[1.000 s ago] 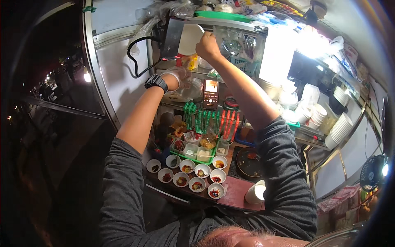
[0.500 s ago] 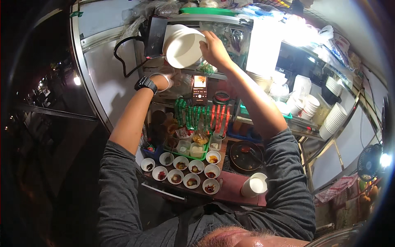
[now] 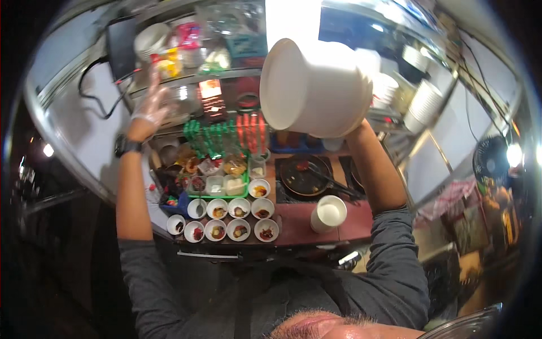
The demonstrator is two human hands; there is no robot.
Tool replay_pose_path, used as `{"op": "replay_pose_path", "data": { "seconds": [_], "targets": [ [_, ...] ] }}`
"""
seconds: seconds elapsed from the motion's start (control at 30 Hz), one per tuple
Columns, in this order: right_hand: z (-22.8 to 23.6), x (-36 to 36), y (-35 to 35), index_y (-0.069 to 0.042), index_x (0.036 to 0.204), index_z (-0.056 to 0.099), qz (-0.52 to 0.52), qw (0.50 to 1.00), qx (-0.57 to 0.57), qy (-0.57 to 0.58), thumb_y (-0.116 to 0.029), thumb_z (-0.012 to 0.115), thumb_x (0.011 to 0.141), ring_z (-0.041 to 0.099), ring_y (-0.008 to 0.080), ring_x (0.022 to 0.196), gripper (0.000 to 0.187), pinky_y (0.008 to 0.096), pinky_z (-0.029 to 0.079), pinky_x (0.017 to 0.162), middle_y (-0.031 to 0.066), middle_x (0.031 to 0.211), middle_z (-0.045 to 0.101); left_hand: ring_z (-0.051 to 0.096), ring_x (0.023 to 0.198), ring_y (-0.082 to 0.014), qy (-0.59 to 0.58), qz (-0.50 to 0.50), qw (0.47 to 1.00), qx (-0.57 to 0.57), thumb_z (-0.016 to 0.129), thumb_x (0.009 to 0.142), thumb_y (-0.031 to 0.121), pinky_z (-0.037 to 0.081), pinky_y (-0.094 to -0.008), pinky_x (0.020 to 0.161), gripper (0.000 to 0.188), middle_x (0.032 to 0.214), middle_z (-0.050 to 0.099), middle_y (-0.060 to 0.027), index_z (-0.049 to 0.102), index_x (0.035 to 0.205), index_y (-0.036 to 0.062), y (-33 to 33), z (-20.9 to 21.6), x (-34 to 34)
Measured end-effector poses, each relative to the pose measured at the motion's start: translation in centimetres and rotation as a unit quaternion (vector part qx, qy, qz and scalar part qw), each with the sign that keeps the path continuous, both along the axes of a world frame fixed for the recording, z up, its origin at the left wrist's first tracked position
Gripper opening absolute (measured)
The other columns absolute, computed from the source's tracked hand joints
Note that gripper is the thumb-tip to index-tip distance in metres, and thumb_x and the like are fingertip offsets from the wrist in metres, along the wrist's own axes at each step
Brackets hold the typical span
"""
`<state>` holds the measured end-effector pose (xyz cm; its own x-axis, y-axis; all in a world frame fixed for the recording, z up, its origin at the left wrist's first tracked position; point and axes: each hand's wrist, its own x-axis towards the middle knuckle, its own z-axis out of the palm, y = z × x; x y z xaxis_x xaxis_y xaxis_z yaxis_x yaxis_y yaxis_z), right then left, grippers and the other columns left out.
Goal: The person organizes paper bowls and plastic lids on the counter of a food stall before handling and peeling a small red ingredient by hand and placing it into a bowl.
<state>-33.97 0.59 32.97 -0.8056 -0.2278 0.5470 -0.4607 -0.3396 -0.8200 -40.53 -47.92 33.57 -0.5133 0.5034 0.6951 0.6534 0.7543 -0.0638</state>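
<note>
Tub [image 3: 324, 87], big, white and round, up in mid-air over the counter [image 3: 293, 226] and tipped onto its side, one pale round end turned left; whether that is the mouth or a recessed base, I can't tell. Behind it comes the right hand [image 3: 359, 131], wrapped about the far lower side by the look of it, fingers lost behind the wall. Stiff thing, this, probably light coated paperboard or plastic, so weight should be no bother; bulk and a slick side would be. Best hold, I'd judge, is that rim or a broad palm underneath, no hard squeeze that might dent it. Over on the left, the left hand [image 3: 151, 107] is spread wide in a crinkly clear glove, nothing visible in its grasp, fingers up near the shelf of bagged goods. Between them stands a glossy lit phone [image 3: 212, 100], slim and flat. Below, shiny green packets [image 3: 210, 138] and red packets [image 3: 251, 133] hang in ribbons; smooth little bowls [image 3: 238, 230] hold wet, dark-red dabs; then a dark round pan [image 3: 306, 175] and tapered white cups [image 3: 328, 214], nested and matte.
</note>
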Motion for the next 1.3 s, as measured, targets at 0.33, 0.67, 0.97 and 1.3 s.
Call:
{"op": "replay_pose_path", "data": {
  "seconds": [0.33,0.67,0.97,1.3],
  "targets": [
    [-14.9,14.2,8.4,0.010,0.133,0.039,0.219,0.827,-0.460,-0.237,-0.016,0.063,0.100,0.062,0.0237,0.089,0.049,0.0231,0.062,0.070,0.0167,0.113,0.045,0.043,0.144,-0.0376,-0.056,-0.014,0.990,0.131,0.060,0.087,-0.001,0.047,-0.0416,0.107,0.045,0.164,0.030,-0.0206,0.048,0.130,0.0080,-1.9,-7.5,4.2],
    [-24.2,28.8,20.3,0.005,0.122,0.047,-0.628,0.723,-0.023,-0.288,0.006,0.059,0.089,0.072,0.0259,0.094,0.035,0.0325,0.065,0.065,0.0192,0.116,0.063,0.050,0.133,-0.0280,-0.072,-0.030,0.880,0.469,0.076,0.093,0.033,0.048,-0.0439,0.109,0.070,0.152,0.046,-0.0115,0.043,0.147,0.0029,-3.8,-23.0,7.8],
    [-37.6,29.9,26.6,0.013,0.100,0.052,-0.553,0.686,0.062,-0.468,0.010,0.061,0.084,0.074,0.0365,0.073,0.019,0.0381,0.064,0.051,0.0271,0.096,0.066,0.053,0.128,-0.0261,-0.207,-0.055,0.827,0.520,0.075,0.092,0.020,0.049,-0.0416,0.105,0.059,0.144,0.050,-0.0109,0.047,0.141,0.0055,0.4,-29.5,10.8],
    [-11.2,17.1,9.8,-0.001,0.105,0.069,-0.508,0.828,0.200,-0.125,-0.007,0.064,0.099,0.065,0.0093,0.082,0.010,0.0237,0.052,0.073,0.0030,0.095,0.072,0.056,0.122,-0.0240,-0.330,-0.206,0.738,0.551,0.075,0.090,0.006,0.050,-0.0391,0.102,0.049,0.135,0.055,-0.0101,0.050,0.133,0.0084,6.2,-29.3,17.1]
  ]
}}
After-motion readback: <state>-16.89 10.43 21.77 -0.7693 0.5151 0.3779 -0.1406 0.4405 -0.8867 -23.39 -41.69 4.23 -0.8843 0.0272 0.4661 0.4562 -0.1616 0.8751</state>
